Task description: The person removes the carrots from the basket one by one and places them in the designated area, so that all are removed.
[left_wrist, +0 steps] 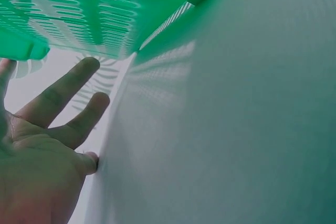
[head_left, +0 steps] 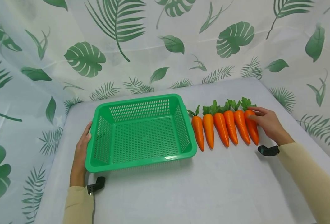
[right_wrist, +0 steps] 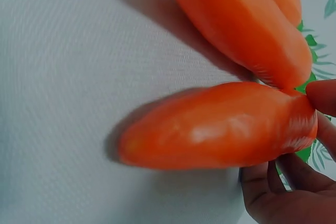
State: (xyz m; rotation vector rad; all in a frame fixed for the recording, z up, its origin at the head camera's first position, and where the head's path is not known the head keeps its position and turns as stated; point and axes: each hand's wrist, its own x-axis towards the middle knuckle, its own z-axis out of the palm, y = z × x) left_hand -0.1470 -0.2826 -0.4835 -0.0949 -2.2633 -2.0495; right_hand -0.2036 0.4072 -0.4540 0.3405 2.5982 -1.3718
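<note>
A green plastic basket (head_left: pixel 145 133) with slotted walls stands on the white table, its inside bare. At its left side is my left hand (head_left: pixel 82 146), the thumb near the rim. In the left wrist view, the left hand's fingers (left_wrist: pixel 68 90) reach fairly straight and spread below the basket's rim (left_wrist: pixel 157 3). Several orange carrots with green leafy tops lie side by side to the right of the basket. My right hand (head_left: pixel 267 123) pinches the rightmost carrot (head_left: pixel 252 127) near its leafy end. The right wrist view shows thumb and fingers on either side of that carrot (right_wrist: pixel 220 127).
The other carrots (head_left: pixel 221 127) lie close together between the basket and my right hand, tips toward me. A leaf-patterned white curtain (head_left: pixel 193 40) rises behind and beside the table (head_left: pixel 181 193). Small black wrist cameras sit on both wrists.
</note>
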